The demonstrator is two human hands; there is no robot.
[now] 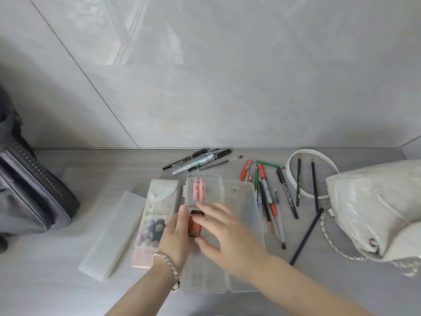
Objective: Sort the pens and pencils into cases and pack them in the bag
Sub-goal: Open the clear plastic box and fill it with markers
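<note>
L hand point(175, 233) pinches the orange block point(195, 224) over the clear case point(213, 185); R hand point(218, 226) is open above it. My worry: a slack grip cd drop it outside the slot.

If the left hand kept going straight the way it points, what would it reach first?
Probably the two pink pens lying in the far end of the clear case; the left hand, holding an orange block, points at them. Its height above the case is unclear.
</note>
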